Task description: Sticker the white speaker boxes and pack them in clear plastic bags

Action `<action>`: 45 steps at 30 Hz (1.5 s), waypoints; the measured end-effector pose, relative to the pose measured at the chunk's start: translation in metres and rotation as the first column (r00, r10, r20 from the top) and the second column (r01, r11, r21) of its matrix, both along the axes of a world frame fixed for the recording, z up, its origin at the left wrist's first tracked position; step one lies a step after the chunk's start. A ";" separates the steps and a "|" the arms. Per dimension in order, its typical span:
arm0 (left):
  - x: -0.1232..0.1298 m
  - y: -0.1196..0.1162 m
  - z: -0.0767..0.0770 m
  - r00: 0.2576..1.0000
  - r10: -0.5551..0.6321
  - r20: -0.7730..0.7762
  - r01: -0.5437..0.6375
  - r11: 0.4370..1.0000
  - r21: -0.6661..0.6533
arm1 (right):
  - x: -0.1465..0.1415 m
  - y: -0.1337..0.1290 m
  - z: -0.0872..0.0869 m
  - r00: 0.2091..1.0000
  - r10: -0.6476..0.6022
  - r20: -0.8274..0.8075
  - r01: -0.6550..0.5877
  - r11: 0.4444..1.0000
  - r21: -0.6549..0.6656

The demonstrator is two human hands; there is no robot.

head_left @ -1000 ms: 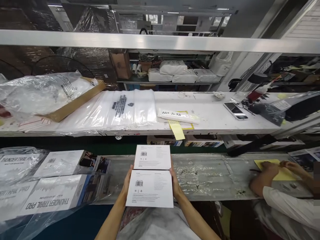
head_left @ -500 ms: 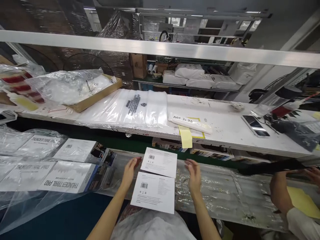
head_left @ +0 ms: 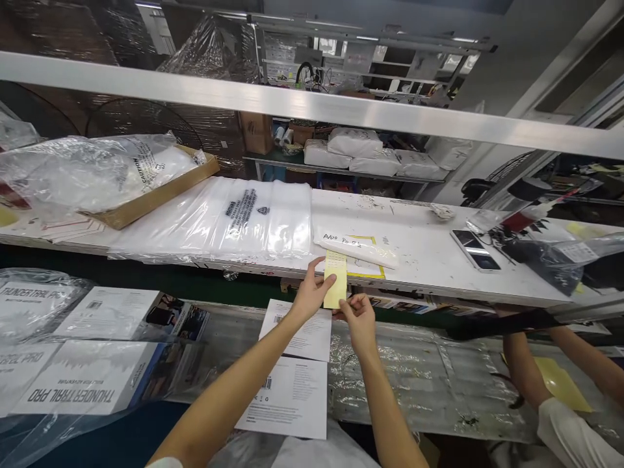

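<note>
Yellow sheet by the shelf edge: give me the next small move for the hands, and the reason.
Probably pinch the lower right corner of the yellow sheet with the right hand while the left hand steadies it. The left thumb lies over the sheet's face, and the right fingertips are at that corner, though whether they grip it is unclear.

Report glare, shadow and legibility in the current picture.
Head view: white glare on the plastic bags, sharp glints on the clear film and a broad shine along the metal rail; head view: dark beneath the bench; head view: marks on the yellow strip at the left hand too small to read.
</note>
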State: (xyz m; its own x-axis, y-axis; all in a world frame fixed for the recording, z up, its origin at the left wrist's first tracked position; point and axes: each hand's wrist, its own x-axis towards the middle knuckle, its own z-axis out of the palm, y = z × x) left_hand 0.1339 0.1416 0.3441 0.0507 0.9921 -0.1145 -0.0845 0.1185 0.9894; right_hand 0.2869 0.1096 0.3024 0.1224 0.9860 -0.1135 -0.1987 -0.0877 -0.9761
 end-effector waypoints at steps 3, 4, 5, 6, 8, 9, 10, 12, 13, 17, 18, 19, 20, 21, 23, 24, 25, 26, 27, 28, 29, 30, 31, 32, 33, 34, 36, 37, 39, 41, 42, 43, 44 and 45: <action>0.001 0.006 0.003 0.998 0.043 0.040 -0.042 0.999 -0.025 | 0.007 -0.007 0.013 0.979 0.037 0.201 -0.039 0.999 0.004; 0.000 0.006 0.003 0.996 0.047 0.070 -0.045 0.999 -0.030 | 0.012 -0.005 0.020 0.941 -0.002 0.338 -0.019 0.998 0.058; -0.001 0.006 0.003 0.994 0.049 0.099 -0.046 0.998 -0.035 | 0.018 -0.001 0.028 0.877 -0.059 0.477 -0.010 0.990 0.140; -0.001 0.004 0.002 0.991 0.044 0.125 -0.039 0.998 -0.041 | 0.023 0.005 0.036 0.796 -0.118 0.593 -0.031 0.971 0.235; -0.002 0.000 -0.001 0.986 0.022 0.165 -0.013 0.998 -0.053 | 0.031 0.022 0.050 0.667 -0.184 0.722 -0.170 0.906 0.388; -0.002 -0.003 -0.003 0.984 0.013 0.176 -0.004 0.999 -0.054 | 0.033 0.031 0.054 0.621 -0.181 0.763 -0.268 0.866 0.423; -0.001 -0.006 -0.005 0.983 0.009 0.184 0.000 0.999 -0.050 | 0.033 0.039 0.056 0.573 -0.172 0.802 -0.358 0.827 0.433; 0.000 -0.010 -0.008 0.982 0.012 0.186 -0.006 1.000 -0.029 | 0.032 0.052 0.055 0.482 -0.175 0.858 -0.469 0.776 0.421; 0.000 -0.011 -0.009 0.983 0.016 0.183 -0.013 1.000 -0.016 | 0.030 0.055 0.052 0.452 -0.188 0.872 -0.487 0.767 0.417; 0.002 -0.012 -0.009 0.986 0.009 0.168 -0.009 1.000 -0.002 | 0.025 0.056 0.043 0.446 -0.240 0.862 -0.465 0.761 0.452; 0.002 -0.012 -0.009 0.986 0.012 0.165 -0.012 1.000 -0.001 | 0.025 0.055 0.043 0.461 -0.241 0.854 -0.462 0.757 0.462; 0.002 -0.012 -0.008 0.987 0.020 0.157 -0.021 1.000 0.005 | 0.025 0.054 0.043 0.476 -0.236 0.847 -0.463 0.752 0.469; 0.002 -0.013 -0.007 0.989 0.030 0.142 -0.032 0.999 0.017 | 0.025 0.052 0.045 0.491 -0.228 0.841 -0.465 0.747 0.475; 0.001 -0.015 -0.006 0.992 0.038 0.121 -0.042 0.999 0.034 | 0.024 0.050 0.046 0.506 -0.216 0.835 -0.469 0.744 0.476; -0.001 -0.021 -0.003 0.997 0.041 0.062 -0.045 0.996 0.071 | 0.024 0.046 0.052 0.534 -0.177 0.827 -0.476 0.745 0.467; -0.002 -0.024 -0.002 0.999 0.039 0.029 -0.041 0.995 0.088 | 0.023 0.042 0.054 0.546 -0.158 0.823 -0.480 0.746 0.461; -0.004 -0.028 0.000 0.999 0.039 -0.003 -0.038 0.994 0.103 | 0.022 0.039 0.057 0.552 -0.144 0.821 -0.487 0.744 0.458; -0.006 -0.033 0.001 0.999 0.038 -0.032 -0.034 0.993 0.115 | 0.021 0.035 0.060 0.551 -0.143 0.822 -0.494 0.738 0.460; -0.007 -0.038 0.003 0.998 0.039 -0.055 -0.032 0.992 0.125 | 0.020 0.031 0.062 0.542 -0.155 0.826 -0.501 0.729 0.466; -0.009 -0.042 0.005 0.996 0.039 -0.077 -0.028 0.990 0.139 | 0.019 0.026 0.064 0.528 -0.176 0.831 -0.507 0.719 0.475; -0.011 -0.047 0.007 0.994 0.042 -0.100 -0.026 0.987 0.159 | 0.017 0.022 0.066 0.511 -0.199 0.836 -0.514 0.709 0.483; -0.012 -0.051 0.009 0.991 0.047 -0.128 -0.023 0.983 0.185 | 0.016 0.019 0.067 0.496 -0.222 0.839 -0.520 0.699 0.492; -0.014 -0.055 0.010 0.986 0.052 -0.158 -0.017 0.977 0.214 | 0.015 0.016 0.068 0.488 -0.240 0.839 -0.524 0.688 0.502; -0.015 -0.058 0.012 0.980 0.063 -0.190 -0.015 0.970 0.243 | 0.013 0.013 0.070 0.487 -0.256 0.835 -0.529 0.674 0.515; -0.017 -0.062 0.013 0.973 0.075 -0.220 -0.014 0.963 0.268 | 0.012 0.011 0.071 0.490 -0.272 0.828 -0.533 0.659 0.531; -0.018 -0.065 0.014 0.965 0.084 -0.247 -0.010 0.958 0.286 | 0.011 0.009 0.072 0.493 -0.287 0.821 -0.536 0.643 0.547; -0.021 -0.070 0.016 0.951 0.096 -0.293 -0.002 0.952 0.305 | 0.010 0.007 0.073 0.487 -0.313 0.815 -0.547 0.618 0.564; -0.023 -0.072 0.017 0.943 0.104 -0.317 0.002 0.949 0.316 | 0.009 0.007 0.074 0.477 -0.320 0.819 -0.560 0.608 0.563; -0.026 -0.076 0.020 0.920 0.127 -0.370 0.009 0.938 0.346 | 0.008 0.006 0.075 0.459 -0.331 0.825 -0.587 0.583 0.561; -0.028 -0.079 0.023 0.900 0.154 -0.409 0.011 0.927 0.375 | 0.007 0.004 0.076 0.465 -0.341 0.817 -0.604 0.552 0.574; -0.030 -0.081 0.024 0.891 0.163 -0.423 0.015 0.922 0.387 | 0.006 0.003 0.076 0.474 -0.343 0.811 -0.608 0.539 0.583; -0.031 -0.083 0.025 0.885 0.167 -0.435 0.021 0.918 0.397 | 0.005 0.002 0.076 0.482 -0.343 0.806 -0.608 0.532 0.590; -0.032 -0.084 0.025 0.880 0.168 -0.444 0.029 0.914 0.404 | 0.004 0.001 0.076 0.486 -0.342 0.804 -0.607 0.530 0.592; -0.033 -0.086 0.026 0.877 0.168 -0.451 0.036 0.911 0.410 | 0.004 0.000 0.076 0.487 -0.340 0.804 -0.607 0.531 0.592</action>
State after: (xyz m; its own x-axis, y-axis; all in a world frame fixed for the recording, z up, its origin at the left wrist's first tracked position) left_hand 0.1010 0.0558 0.3698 0.0257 0.9557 0.2932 0.4049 -0.2781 0.8710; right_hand 0.2904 0.1098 0.3783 -0.4672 0.5697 0.6761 0.5696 0.7788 -0.2626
